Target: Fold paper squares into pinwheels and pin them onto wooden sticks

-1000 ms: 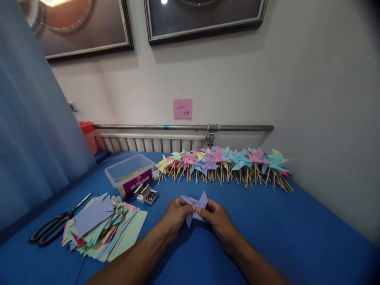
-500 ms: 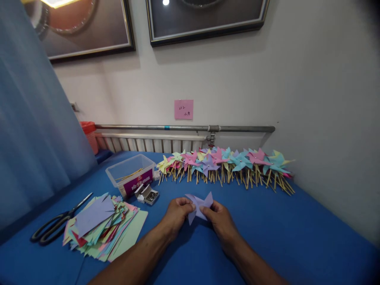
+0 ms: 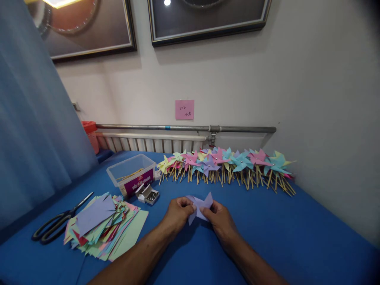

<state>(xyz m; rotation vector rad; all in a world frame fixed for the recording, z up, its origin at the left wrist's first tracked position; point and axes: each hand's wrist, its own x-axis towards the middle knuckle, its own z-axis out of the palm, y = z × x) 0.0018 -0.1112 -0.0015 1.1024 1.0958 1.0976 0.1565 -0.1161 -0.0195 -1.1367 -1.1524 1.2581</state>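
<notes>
A purple paper pinwheel [image 3: 199,203] with folded blades is held between both hands, above the blue table [image 3: 267,233]. My left hand [image 3: 179,213] pinches its left side between thumb and fingers. On its right side, my right hand [image 3: 219,217] presses with the thumb on top and the fingers behind. No stick shows on this pinwheel. To the left of my left hand sits a small open box of metal pins [image 3: 152,195]. Further left lies a pile of coloured paper sheets [image 3: 96,215], several of them with cut slits.
Scissors [image 3: 63,217] with dark handles lie left of the paper. A clear plastic tub [image 3: 139,182] holds thin sticks. Finished pinwheels on sticks [image 3: 219,162] line the back of the table by the radiator [image 3: 151,145]. A blue curtain [image 3: 38,118] hangs at left.
Both hands keep their hold on the purple pinwheel with barely any movement. The whole view has shifted very slightly.
</notes>
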